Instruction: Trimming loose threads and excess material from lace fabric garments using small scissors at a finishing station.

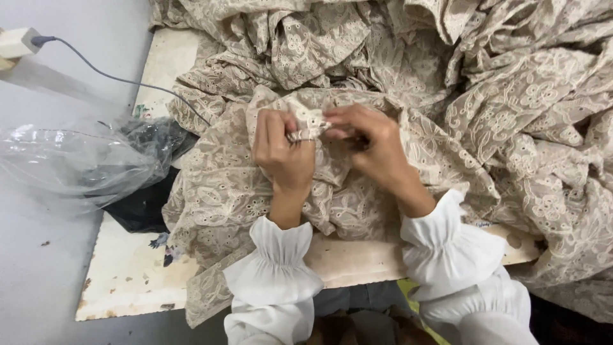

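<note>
A large heap of beige embroidered eyelet fabric (485,96) covers most of a worn white table (128,275). My left hand (281,153) and my right hand (370,144) meet at the middle of the heap, both pinching one small folded edge of the fabric between fingertips. The fingers of both hands are curled tight on that edge. White gathered sleeves cover both wrists. Whatever lies under my right fingers is hidden.
A crumpled clear plastic bag (70,160) lies at the table's left edge over some black material (143,204). A grey cable (108,76) runs from a white plug (16,41) at the top left under the fabric. Grey floor lies to the left.
</note>
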